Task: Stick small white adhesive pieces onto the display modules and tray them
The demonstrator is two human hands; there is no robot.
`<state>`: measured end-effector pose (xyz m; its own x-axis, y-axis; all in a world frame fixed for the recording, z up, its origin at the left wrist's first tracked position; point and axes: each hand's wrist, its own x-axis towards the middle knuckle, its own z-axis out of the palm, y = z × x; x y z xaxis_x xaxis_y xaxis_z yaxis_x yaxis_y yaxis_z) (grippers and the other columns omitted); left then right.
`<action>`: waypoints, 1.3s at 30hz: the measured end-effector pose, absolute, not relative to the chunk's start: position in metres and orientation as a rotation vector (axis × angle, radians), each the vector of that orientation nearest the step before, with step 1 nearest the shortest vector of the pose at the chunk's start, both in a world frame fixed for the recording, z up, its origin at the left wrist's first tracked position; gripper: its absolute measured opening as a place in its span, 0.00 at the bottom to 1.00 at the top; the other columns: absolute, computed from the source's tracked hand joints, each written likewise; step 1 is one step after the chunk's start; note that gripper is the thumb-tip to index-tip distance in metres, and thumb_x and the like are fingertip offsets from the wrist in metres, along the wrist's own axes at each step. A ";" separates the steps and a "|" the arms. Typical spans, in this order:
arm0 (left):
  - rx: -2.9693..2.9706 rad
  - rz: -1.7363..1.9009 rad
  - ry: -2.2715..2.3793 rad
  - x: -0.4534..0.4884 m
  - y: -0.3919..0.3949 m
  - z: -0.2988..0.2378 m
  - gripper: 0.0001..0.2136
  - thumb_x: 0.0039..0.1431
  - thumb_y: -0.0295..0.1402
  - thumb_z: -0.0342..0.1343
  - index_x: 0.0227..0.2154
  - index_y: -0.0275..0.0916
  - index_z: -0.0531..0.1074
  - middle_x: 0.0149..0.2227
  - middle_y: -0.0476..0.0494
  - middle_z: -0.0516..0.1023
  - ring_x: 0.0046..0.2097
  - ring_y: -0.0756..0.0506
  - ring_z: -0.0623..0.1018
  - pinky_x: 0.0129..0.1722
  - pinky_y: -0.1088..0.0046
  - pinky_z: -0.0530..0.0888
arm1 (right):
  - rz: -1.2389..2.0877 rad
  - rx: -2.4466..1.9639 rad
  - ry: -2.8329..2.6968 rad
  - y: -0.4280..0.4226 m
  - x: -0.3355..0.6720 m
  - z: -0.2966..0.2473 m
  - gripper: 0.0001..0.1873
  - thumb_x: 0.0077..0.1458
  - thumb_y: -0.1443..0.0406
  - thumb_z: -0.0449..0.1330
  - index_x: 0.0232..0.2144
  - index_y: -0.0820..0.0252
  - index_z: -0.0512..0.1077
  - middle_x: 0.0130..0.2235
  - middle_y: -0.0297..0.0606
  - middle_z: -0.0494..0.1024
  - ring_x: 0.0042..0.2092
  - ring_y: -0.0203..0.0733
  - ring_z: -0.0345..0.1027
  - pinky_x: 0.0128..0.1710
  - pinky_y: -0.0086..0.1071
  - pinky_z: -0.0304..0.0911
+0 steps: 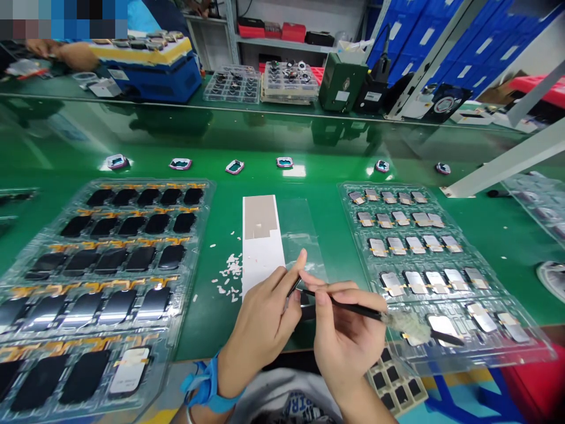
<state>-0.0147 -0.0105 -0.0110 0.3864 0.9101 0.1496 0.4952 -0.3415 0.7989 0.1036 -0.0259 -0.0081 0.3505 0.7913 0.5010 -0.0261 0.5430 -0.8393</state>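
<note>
My left hand (260, 321), with a blue strap at the wrist, pinches a small dark part (304, 306) at the near edge of the green bench. My right hand (344, 333) grips a slim black tool (348, 303), its tip reaching that part. A tuft of pale fluff (408, 325) clings to the tool's far end. To the left lies a transparent tray of black display panels (132, 259) with orange flex strips. To the right, nearest my right hand, is a transparent tray of silver-backed modules (410, 247). Beyond my hands lies a white backing strip (260, 247) with a tan sheet and scattered white scraps.
A transparent film (300, 229) lies beside the white strip. Small pink-rimmed parts (235, 167) stand in a row across the bench. A co-worker's hand (77, 56) rests at the far left, near a blue machine (154, 73). Trays, a green box and shelves stand behind.
</note>
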 end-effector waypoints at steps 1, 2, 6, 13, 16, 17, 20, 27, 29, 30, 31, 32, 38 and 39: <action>1.972 0.795 1.200 -0.015 -0.011 -0.011 0.26 0.70 0.28 0.39 0.69 0.47 0.49 0.41 0.45 0.73 0.39 0.44 0.75 0.38 0.67 0.72 | 0.626 -0.855 -1.100 -0.025 0.104 -0.008 0.14 0.59 0.79 0.58 0.39 0.56 0.65 0.34 0.32 0.75 0.43 0.42 0.80 0.44 0.39 0.78; 1.966 0.795 1.199 -0.015 -0.011 -0.011 0.26 0.70 0.28 0.39 0.69 0.47 0.49 0.42 0.45 0.73 0.40 0.44 0.75 0.39 0.67 0.72 | 0.632 -0.858 -1.105 -0.025 0.104 -0.009 0.14 0.59 0.79 0.58 0.39 0.56 0.65 0.33 0.32 0.75 0.43 0.43 0.80 0.45 0.39 0.78; 1.956 0.782 1.204 -0.015 -0.011 -0.011 0.26 0.70 0.29 0.39 0.69 0.46 0.49 0.41 0.45 0.73 0.39 0.44 0.75 0.39 0.65 0.72 | 0.633 -0.868 -1.098 -0.024 0.105 -0.009 0.14 0.59 0.79 0.58 0.39 0.56 0.65 0.34 0.32 0.75 0.43 0.43 0.80 0.43 0.37 0.78; 1.990 0.792 1.219 -0.013 -0.009 -0.010 0.26 0.70 0.29 0.39 0.69 0.45 0.49 0.41 0.44 0.73 0.39 0.44 0.75 0.37 0.66 0.73 | 0.588 -0.895 -1.134 -0.024 0.106 -0.008 0.13 0.59 0.78 0.58 0.39 0.56 0.65 0.33 0.32 0.74 0.42 0.44 0.80 0.41 0.39 0.79; 1.998 0.785 1.228 -0.014 -0.009 -0.011 0.26 0.70 0.29 0.39 0.69 0.45 0.49 0.40 0.44 0.74 0.38 0.44 0.75 0.37 0.67 0.73 | 0.586 -0.904 -1.146 -0.025 0.106 -0.008 0.12 0.60 0.77 0.58 0.39 0.56 0.65 0.32 0.31 0.74 0.42 0.44 0.80 0.42 0.39 0.79; 1.998 0.782 1.227 -0.014 -0.009 -0.011 0.26 0.70 0.29 0.39 0.69 0.45 0.49 0.40 0.44 0.74 0.39 0.44 0.75 0.38 0.67 0.73 | 0.594 -0.908 -1.148 -0.025 0.106 -0.008 0.12 0.60 0.77 0.58 0.39 0.56 0.65 0.32 0.31 0.74 0.42 0.44 0.80 0.42 0.39 0.79; 1.995 0.779 1.226 -0.014 -0.010 -0.011 0.26 0.70 0.29 0.39 0.69 0.45 0.49 0.40 0.44 0.74 0.39 0.44 0.75 0.38 0.67 0.73 | 0.601 -0.917 -1.128 -0.025 0.106 -0.009 0.11 0.60 0.76 0.59 0.38 0.55 0.65 0.32 0.32 0.74 0.42 0.44 0.80 0.42 0.41 0.79; 1.969 0.774 1.223 -0.014 -0.010 -0.009 0.25 0.70 0.29 0.40 0.69 0.43 0.53 0.41 0.42 0.76 0.39 0.43 0.77 0.40 0.66 0.75 | 0.662 -0.869 -1.069 -0.023 0.105 -0.007 0.12 0.61 0.77 0.57 0.40 0.54 0.66 0.33 0.31 0.74 0.40 0.41 0.79 0.43 0.39 0.77; 1.968 0.803 1.148 -0.016 -0.010 -0.011 0.24 0.70 0.30 0.41 0.68 0.43 0.55 0.47 0.39 0.77 0.45 0.42 0.78 0.46 0.64 0.75 | 0.654 -0.854 -1.071 -0.022 0.112 -0.005 0.11 0.63 0.75 0.55 0.41 0.53 0.66 0.34 0.32 0.74 0.40 0.40 0.78 0.43 0.40 0.76; 1.963 0.823 1.096 -0.018 -0.011 -0.013 0.24 0.70 0.30 0.41 0.68 0.44 0.56 0.51 0.39 0.77 0.48 0.42 0.78 0.50 0.63 0.74 | 0.641 -0.867 -1.101 -0.022 0.118 -0.003 0.10 0.64 0.74 0.53 0.42 0.53 0.67 0.35 0.33 0.74 0.41 0.41 0.77 0.44 0.41 0.74; 1.952 0.847 1.052 -0.020 -0.013 -0.015 0.24 0.71 0.31 0.41 0.68 0.45 0.56 0.56 0.39 0.75 0.52 0.41 0.77 0.53 0.62 0.73 | 0.633 -0.904 -1.155 -0.023 0.124 -0.002 0.10 0.65 0.73 0.51 0.43 0.53 0.68 0.36 0.35 0.74 0.42 0.41 0.75 0.44 0.41 0.73; 1.933 0.869 1.024 -0.022 -0.014 -0.016 0.24 0.71 0.32 0.41 0.68 0.48 0.56 0.60 0.40 0.73 0.54 0.41 0.76 0.56 0.62 0.72 | 0.634 -0.959 -1.231 -0.024 0.130 0.000 0.11 0.66 0.72 0.50 0.43 0.54 0.69 0.37 0.36 0.73 0.42 0.41 0.73 0.44 0.40 0.71; 1.730 0.814 1.105 -0.029 -0.020 -0.021 0.23 0.72 0.42 0.41 0.66 0.50 0.60 0.45 0.43 0.81 0.36 0.43 0.80 0.38 0.68 0.79 | 0.831 -1.189 -1.642 -0.030 0.152 0.016 0.09 0.53 0.71 0.61 0.36 0.55 0.72 0.34 0.33 0.69 0.35 0.39 0.68 0.33 0.30 0.66; 1.693 0.789 1.109 -0.027 -0.020 -0.018 0.23 0.71 0.44 0.41 0.66 0.50 0.60 0.37 0.44 0.81 0.31 0.45 0.78 0.32 0.70 0.78 | 0.845 -1.200 -1.658 -0.031 0.155 0.019 0.08 0.51 0.72 0.61 0.33 0.54 0.72 0.32 0.31 0.68 0.33 0.38 0.68 0.31 0.29 0.65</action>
